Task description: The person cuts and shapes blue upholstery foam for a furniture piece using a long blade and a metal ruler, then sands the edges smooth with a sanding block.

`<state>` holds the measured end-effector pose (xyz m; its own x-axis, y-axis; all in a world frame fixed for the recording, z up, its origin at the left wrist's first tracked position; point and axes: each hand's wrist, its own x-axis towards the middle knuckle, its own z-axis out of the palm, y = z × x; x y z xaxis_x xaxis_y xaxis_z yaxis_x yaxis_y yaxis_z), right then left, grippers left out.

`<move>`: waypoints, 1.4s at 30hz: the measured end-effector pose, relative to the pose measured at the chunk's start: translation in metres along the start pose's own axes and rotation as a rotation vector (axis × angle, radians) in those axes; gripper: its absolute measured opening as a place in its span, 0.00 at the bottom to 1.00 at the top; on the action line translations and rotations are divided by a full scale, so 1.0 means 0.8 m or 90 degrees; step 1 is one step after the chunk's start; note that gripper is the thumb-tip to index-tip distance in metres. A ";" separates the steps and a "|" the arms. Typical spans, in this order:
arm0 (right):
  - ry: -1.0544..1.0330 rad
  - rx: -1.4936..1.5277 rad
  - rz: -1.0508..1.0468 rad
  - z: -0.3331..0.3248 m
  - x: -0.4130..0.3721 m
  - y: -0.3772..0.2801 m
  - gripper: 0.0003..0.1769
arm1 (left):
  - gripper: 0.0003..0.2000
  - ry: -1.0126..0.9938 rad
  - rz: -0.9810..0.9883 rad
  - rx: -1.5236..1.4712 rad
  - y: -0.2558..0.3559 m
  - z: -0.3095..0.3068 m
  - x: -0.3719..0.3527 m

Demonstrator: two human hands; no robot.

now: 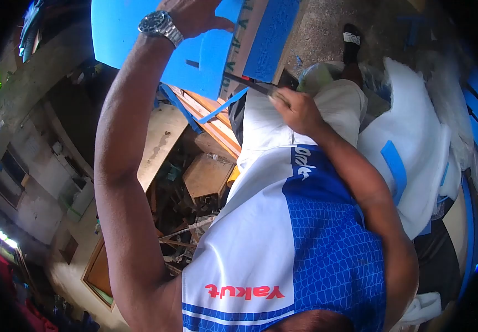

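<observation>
A blue foam sheet (134, 41) fills the upper part of the view. My left hand (195, 16), below a metal wristwatch, lies on the sheet with its thumb stretched out; its other fingers are partly cut off by the top edge. In my closed right hand (300, 110) is a knife (253, 84), its long dark blade pointing left into the sheet's near right edge. A short dark piece shows on the sheet's face, in line with the blade. A narrow blue strip (222, 106) hangs below that edge.
Wooden boards (217, 127) lie under the sheet. Another blue foam piece (275, 41) lies beyond it on a printed board. White padding (410, 127) with a blue offcut (395, 171) is at my right. Wood scraps (178, 238) and a wooden box (208, 174) are low at my left.
</observation>
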<state>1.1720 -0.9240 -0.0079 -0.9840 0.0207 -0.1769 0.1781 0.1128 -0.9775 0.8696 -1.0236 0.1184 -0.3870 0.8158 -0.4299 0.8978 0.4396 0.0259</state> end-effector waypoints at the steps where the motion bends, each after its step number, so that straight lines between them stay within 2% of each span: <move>1: -0.010 -0.009 0.006 0.010 0.018 0.001 0.11 | 0.52 0.002 -0.002 -0.003 0.000 0.002 0.000; 6: -0.083 -0.023 0.070 0.033 0.070 -0.033 0.12 | 0.52 0.007 0.000 -0.009 0.002 0.003 -0.001; 9: -0.050 0.007 0.008 0.023 0.019 -0.013 0.13 | 0.52 0.011 0.007 -0.016 0.000 0.008 -0.002; 11: -0.111 -0.016 0.085 -0.003 -0.031 0.003 0.12 | 0.51 0.016 0.008 -0.012 0.000 0.007 0.000; 14: -0.100 -0.001 0.094 -0.019 -0.046 -0.003 0.11 | 0.51 0.027 0.013 -0.027 -0.001 0.009 -0.001; 20: -0.064 -0.017 -0.031 0.054 0.044 -0.013 0.12 | 0.52 0.032 0.021 -0.043 -0.002 0.008 -0.001; 23: -0.078 -0.053 -0.027 0.059 0.043 -0.014 0.13 | 0.52 0.029 0.025 -0.034 -0.003 0.008 -0.001; 24: -0.073 -0.072 -0.069 0.048 0.031 -0.015 0.12 | 0.52 0.032 0.027 -0.034 -0.003 0.008 -0.001; 27: -0.138 -0.039 0.055 0.003 -0.036 -0.001 0.11 | 0.52 0.043 0.027 -0.037 -0.005 0.010 -0.001; 32: -0.199 -0.038 0.038 -0.005 -0.048 0.013 0.11 | 0.52 0.038 0.037 -0.042 -0.005 0.010 0.000; 35: -0.285 -0.094 0.011 -0.011 -0.043 0.013 0.12 | 0.45 0.110 0.056 -0.101 -0.006 0.014 0.000; 37: -0.380 -0.208 -0.072 -0.040 -0.032 0.016 0.13 | 0.40 0.109 -0.097 -0.150 0.008 0.030 -0.004; 38: -0.475 -0.345 -0.085 -0.046 -0.039 0.034 0.12 | 0.47 0.280 -0.117 -0.089 0.011 0.054 0.006; 39: -0.564 -0.388 0.057 -0.075 -0.030 0.006 0.14 | 0.49 0.231 -0.175 -0.162 0.020 0.054 0.008; 40: -0.482 -0.407 0.086 -0.093 -0.056 0.039 0.14 | 0.49 0.300 -0.230 -0.122 0.033 0.060 0.010; 41: -0.413 -0.397 0.146 -0.120 -0.063 0.048 0.16 | 0.49 0.268 -0.316 -0.095 0.053 0.050 0.015; 42: -0.397 -0.393 0.186 -0.171 -0.035 -0.034 0.18 | 0.45 0.226 -0.354 -0.124 0.064 0.040 0.022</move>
<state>1.1949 -0.7915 0.0397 -0.6902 -0.3867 -0.6116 0.2116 0.7004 -0.6817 0.9157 -0.9989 0.0838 -0.8548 0.5082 -0.1048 0.5043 0.8612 0.0630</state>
